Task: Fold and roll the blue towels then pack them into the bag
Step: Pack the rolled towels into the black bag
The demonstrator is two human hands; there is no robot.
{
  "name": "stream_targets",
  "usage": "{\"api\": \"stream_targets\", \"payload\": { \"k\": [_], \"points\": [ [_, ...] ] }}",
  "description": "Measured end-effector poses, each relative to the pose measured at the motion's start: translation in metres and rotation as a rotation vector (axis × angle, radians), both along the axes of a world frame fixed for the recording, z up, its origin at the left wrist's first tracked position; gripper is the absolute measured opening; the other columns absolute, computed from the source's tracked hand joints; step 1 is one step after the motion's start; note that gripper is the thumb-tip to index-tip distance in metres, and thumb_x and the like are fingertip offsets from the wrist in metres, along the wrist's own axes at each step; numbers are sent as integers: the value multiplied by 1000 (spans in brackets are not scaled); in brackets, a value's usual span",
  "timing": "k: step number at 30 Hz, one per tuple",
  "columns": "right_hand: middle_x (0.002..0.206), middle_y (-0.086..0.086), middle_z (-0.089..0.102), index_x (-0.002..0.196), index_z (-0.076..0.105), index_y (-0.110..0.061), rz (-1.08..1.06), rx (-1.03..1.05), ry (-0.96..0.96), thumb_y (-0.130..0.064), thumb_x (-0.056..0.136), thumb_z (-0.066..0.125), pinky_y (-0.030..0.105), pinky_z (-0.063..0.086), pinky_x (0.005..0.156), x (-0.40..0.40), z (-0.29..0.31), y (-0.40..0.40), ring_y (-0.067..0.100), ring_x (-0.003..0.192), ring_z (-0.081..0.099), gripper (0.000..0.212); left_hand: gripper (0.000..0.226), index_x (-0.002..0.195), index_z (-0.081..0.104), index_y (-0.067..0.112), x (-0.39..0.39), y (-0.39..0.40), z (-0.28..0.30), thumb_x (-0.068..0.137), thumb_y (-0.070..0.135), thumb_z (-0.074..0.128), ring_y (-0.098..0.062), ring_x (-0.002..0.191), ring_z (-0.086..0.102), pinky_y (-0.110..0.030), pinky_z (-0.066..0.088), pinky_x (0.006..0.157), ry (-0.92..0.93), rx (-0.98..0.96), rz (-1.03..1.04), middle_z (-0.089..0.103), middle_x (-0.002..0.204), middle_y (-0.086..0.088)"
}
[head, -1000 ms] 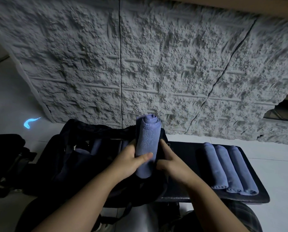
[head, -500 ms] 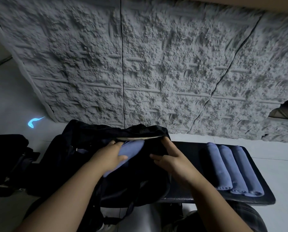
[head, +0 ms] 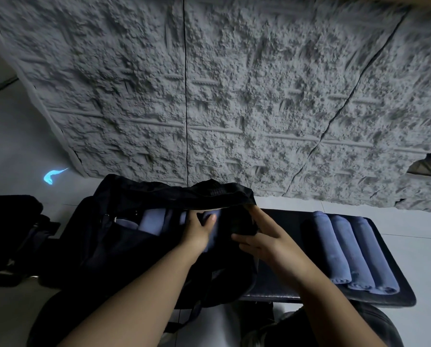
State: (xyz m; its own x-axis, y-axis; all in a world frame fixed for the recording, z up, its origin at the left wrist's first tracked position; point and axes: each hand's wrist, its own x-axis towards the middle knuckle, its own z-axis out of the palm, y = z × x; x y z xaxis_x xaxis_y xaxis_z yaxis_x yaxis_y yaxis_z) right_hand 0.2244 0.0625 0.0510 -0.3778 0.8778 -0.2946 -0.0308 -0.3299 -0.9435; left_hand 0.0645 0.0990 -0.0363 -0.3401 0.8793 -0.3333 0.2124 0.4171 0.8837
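Roll (head: 210, 230), upright a second ago, now pushed into bag (head: 124, 246) by curled left hand (head: 196, 232); right hand (head: 264, 236) pinches rim. Three rolls (head: 352, 251) remain.

— What do you count from your end?
— I count three rolled towels (head: 354, 254) on the bench (head: 407, 296); one black bag (head: 139, 246); two hands, left (head: 199, 231) and right (head: 269, 241).
— Towels inside the bag?
— Blue cloth shows there; I can't count it.
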Motion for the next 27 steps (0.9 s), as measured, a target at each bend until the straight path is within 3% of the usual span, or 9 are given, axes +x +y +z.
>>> {"api": "stream_targets", "payload": {
  "k": [6,9,11,13,15,19,21,24,27],
  "points": [
    [124,-16,61,139,42,-35,-18,-29,-43,-33,49,74,33,50,94,3,-8,3,18,111,63,96,42,129,41,17,-6,-12,-8,92,29,55,-28,115,49,-40,40,100,105,-70,-220,49,126,-11],
    [131,-23,52,139,38,-36,-35,-38,-34,-34,46,73,27,50,85,0,-9,4,16,113,61,100,40,132,39,22,-7,-16,-5,95,30,48,-24,116,48,-35,38,101,136,-79,-309,50,129,-8],
    [134,-19,51,139,39,-33,-46,-44,-46,-32,45,72,25,49,80,0,-12,6,18,115,60,100,45,139,34,19,-5,-19,-2,97,29,45,-26,125,41,-32,32,104,312,-61,-427,42,139,-9],
    [133,-12,54,134,46,-27,-72,-64,-41,-23,48,71,26,49,77,4,-15,6,21,110,63,89,53,146,25,19,-5,-22,4,98,32,42,-30,135,26,-34,23,111,609,-67,-514,25,150,-9],
    [122,-8,62,125,53,-22,-102,-78,-15,-12,62,63,24,49,72,10,-16,7,19,95,69,64,54,146,27,21,-8,-26,9,96,33,44,-29,136,22,-34,20,113,832,39,-551,23,150,-7],
    [99,-2,71,110,62,-11,-282,-94,-17,4,91,44,18,47,62,28,-20,9,12,73,67,30,40,135,49,26,-5,-37,21,95,28,49,-24,119,43,-32,35,102,819,318,-708,49,129,1],
    [89,-3,68,100,63,-11,-476,-53,-156,5,91,44,14,45,58,44,-24,12,11,71,62,26,42,141,38,33,0,-44,25,98,36,40,-23,119,44,-30,34,102,835,319,-766,46,135,4],
    [73,-1,58,94,56,-14,-607,142,-634,-3,89,46,8,38,49,83,-42,18,19,70,53,16,46,146,22,39,3,-48,27,100,41,29,-24,132,36,-32,30,107,853,213,-836,33,149,2],
    [118,19,54,120,56,-11,-631,100,-1040,-16,88,52,33,42,88,125,-65,25,36,108,49,32,47,147,20,37,4,-47,31,101,40,27,-23,140,25,-35,26,112,839,135,-903,28,153,-1]
  ]
}}
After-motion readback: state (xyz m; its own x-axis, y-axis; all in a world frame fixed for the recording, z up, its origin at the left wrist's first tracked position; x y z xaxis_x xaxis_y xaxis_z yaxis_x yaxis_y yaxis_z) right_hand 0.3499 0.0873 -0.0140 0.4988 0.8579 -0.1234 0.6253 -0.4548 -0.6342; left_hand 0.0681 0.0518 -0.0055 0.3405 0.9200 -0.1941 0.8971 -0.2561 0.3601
